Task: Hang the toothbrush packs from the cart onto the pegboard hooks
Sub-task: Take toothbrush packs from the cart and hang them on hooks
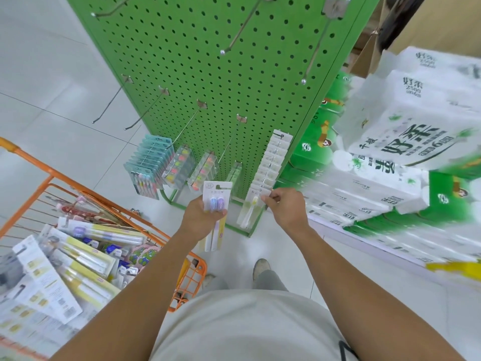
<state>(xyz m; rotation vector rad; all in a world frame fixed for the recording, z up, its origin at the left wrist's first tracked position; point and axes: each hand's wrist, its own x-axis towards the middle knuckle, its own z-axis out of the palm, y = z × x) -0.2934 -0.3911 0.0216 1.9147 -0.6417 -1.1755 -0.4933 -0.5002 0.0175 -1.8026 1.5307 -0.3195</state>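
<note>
My left hand (203,217) grips a toothbrush pack (216,198) with purple brush heads, held upright in front of the green pegboard (208,74). My right hand (285,207) pinches the top edge of a yellow-brush pack (250,211) at the tip of a low hook, the frontmost of a row of white packs (273,162). Further packs hang on low hooks to the left: teal ones (149,165) and clear ones (179,165). The orange cart (52,178) at lower left holds several toothbrush packs (78,251).
Several bare hooks (109,100) stick out higher on the pegboard. Stacked tissue packs (406,142) and green boxes (312,147) fill the right side. My shoes (261,267) stand on the white tiled floor beside the cart's corner.
</note>
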